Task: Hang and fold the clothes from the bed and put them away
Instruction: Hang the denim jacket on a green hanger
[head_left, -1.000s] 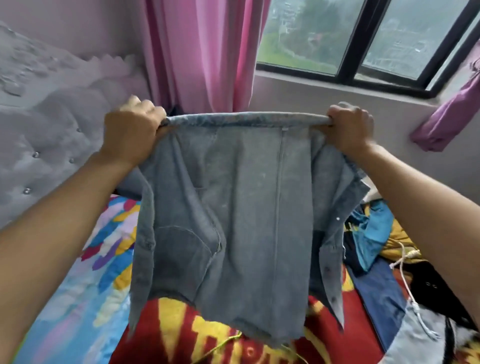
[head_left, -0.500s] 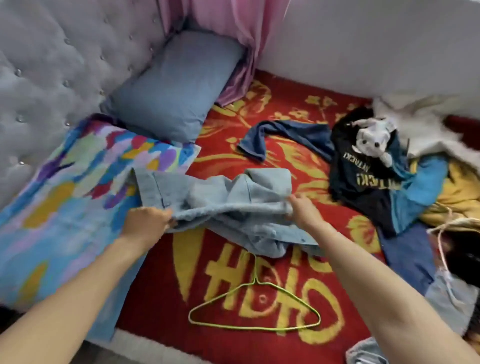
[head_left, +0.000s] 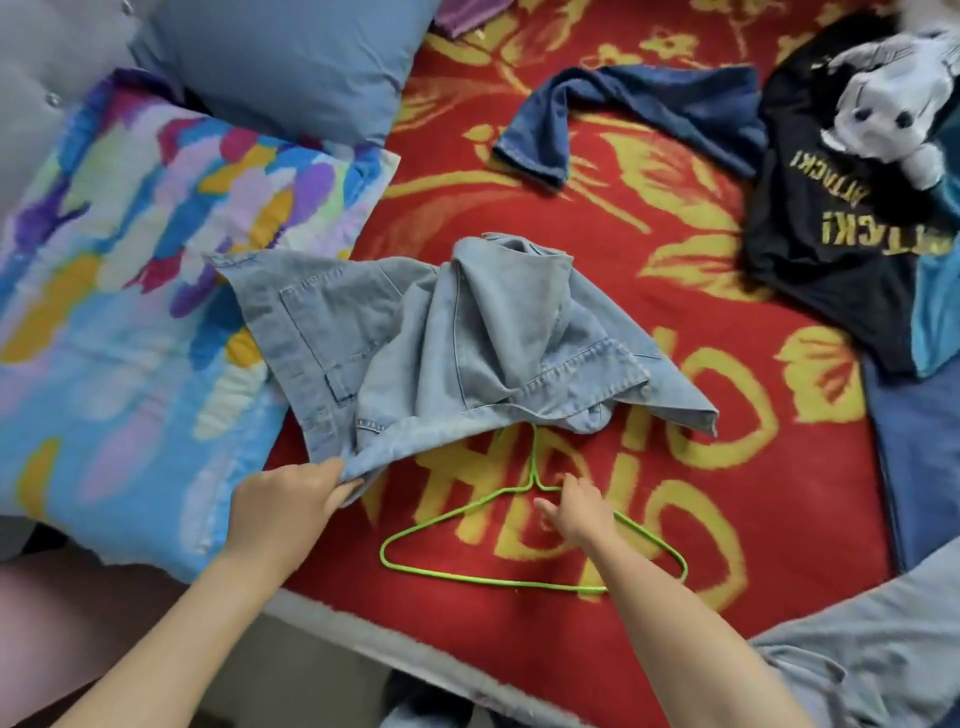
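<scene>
Left hand (head_left: 291, 506) pinches hem of crumpled denim shirt (head_left: 467, 343) lying on red bedspread (head_left: 810, 467). Right hand (head_left: 579, 509), fingers loosely extended, gripping nothing, over green hanger (head_left: 535, 462) whose hook lies under shirt.

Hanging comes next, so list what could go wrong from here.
1. The hook of the green hanger lies hidden under the denim shirt; pulling it out with the right hand could snag the cloth.
2. The left hand pinches only one corner of the crumpled shirt, so lifting may twist it further.
</scene>
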